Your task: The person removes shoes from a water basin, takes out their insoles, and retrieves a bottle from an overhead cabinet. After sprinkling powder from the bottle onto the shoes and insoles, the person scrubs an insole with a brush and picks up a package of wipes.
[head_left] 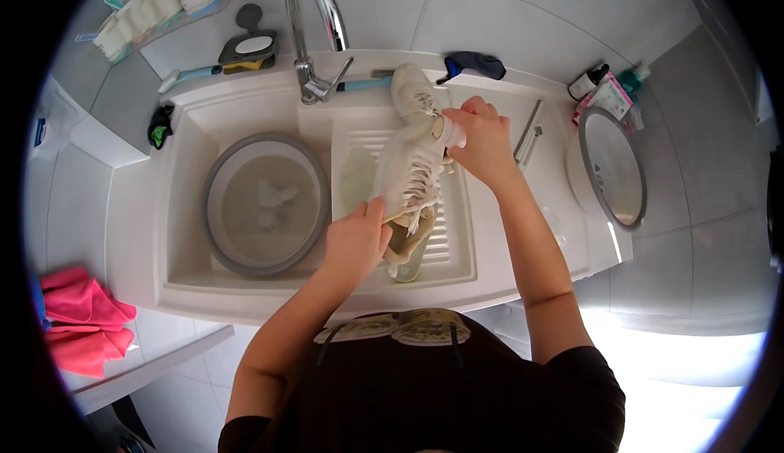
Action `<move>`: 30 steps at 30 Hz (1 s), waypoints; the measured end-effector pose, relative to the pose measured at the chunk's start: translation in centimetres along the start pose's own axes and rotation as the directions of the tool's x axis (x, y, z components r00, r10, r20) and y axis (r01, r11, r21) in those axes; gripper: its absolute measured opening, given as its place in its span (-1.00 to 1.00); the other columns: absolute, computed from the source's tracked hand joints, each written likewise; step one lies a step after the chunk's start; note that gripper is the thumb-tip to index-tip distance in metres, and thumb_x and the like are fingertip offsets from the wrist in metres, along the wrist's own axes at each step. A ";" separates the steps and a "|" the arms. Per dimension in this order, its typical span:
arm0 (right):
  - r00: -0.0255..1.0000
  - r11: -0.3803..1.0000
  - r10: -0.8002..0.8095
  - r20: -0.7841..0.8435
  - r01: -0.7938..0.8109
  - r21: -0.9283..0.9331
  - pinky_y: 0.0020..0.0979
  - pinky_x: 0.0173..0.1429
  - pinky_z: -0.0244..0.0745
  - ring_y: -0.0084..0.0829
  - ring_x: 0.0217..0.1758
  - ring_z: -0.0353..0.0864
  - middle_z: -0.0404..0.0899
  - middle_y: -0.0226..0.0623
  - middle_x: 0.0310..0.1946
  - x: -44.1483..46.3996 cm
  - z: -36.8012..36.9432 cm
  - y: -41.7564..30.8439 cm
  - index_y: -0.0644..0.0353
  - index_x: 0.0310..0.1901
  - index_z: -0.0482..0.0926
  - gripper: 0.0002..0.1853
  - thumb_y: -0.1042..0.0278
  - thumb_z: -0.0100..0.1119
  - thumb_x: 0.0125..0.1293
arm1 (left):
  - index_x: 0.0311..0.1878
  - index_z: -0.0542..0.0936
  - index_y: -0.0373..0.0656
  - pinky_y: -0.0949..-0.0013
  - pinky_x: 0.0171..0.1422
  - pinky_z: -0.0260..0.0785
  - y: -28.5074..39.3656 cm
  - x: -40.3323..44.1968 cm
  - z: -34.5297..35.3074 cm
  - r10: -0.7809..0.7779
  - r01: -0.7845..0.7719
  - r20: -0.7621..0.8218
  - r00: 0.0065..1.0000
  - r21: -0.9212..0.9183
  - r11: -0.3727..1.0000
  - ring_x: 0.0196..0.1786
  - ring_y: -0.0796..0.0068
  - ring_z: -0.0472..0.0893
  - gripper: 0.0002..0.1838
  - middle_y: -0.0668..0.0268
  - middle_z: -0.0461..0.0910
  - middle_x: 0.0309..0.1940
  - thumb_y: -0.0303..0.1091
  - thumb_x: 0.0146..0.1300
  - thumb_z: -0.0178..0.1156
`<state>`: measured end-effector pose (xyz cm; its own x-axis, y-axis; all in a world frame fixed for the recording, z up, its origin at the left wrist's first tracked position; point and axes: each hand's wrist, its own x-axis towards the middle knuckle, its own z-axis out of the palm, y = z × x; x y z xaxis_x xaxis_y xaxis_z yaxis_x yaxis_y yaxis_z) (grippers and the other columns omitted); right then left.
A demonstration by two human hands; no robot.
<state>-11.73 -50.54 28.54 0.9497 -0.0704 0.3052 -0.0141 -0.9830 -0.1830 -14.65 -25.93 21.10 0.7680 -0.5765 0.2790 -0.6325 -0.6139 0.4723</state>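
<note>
White sink unit (pixel 135 232), clock centred on the shoe in hand. Ridged washboard (pixel 442 245) moulded in, below that shoe. Grey-rimmed basin (pixel 210 208) at 9, sitting in the sink bowl: cloudy water (pixel 253 232) inside, pale lump (pixel 273 196) near the middle, can't tell what. Second basin (pixel 576 171) at 3, tipped on its side near the wall. Wall rack (pixel 208 8) at 10, loaded with white cups (pixel 163 0). White lace-up shoe (pixel 400 159) at dial centre, over the washboard, toe to 12, opening to 6. Other shoe (pixel 408 93) at 12, just beyond. Left hand (pixel 355 241) at 7, fingers closed on the shoe's collar. Right hand (pixel 483 144) at 2, thumb and fingers pinching. Soap dish (pixel 224 51) at 10, white bar (pixel 253 44) inside. Last: small white object (pixel 457 133) in right-hand pinch, by the toe; contact unclear.
</note>
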 end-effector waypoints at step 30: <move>0.985 0.992 -0.127 -0.116 0.128 -0.002 -0.20 -0.06 0.27 -0.32 -0.09 0.46 0.44 -0.37 -0.21 0.0 -0.1 -1.3 -0.06 -0.12 0.68 -0.53 0.61 0.23 -0.15 | -0.24 0.33 -0.27 -0.04 -0.27 0.32 -1.3 0.2 0.9 -0.203 0.167 -0.055 0.978 -0.390 0.905 -0.37 -0.18 0.51 -0.85 -0.07 0.48 -0.48 -0.48 0.15 0.05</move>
<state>-11.69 -49.24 28.86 0.9010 0.0357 0.4323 0.1063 -0.9844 -0.1403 -13.78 -25.77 19.81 0.8849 -0.4094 0.2224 -0.4054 -0.4414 0.8005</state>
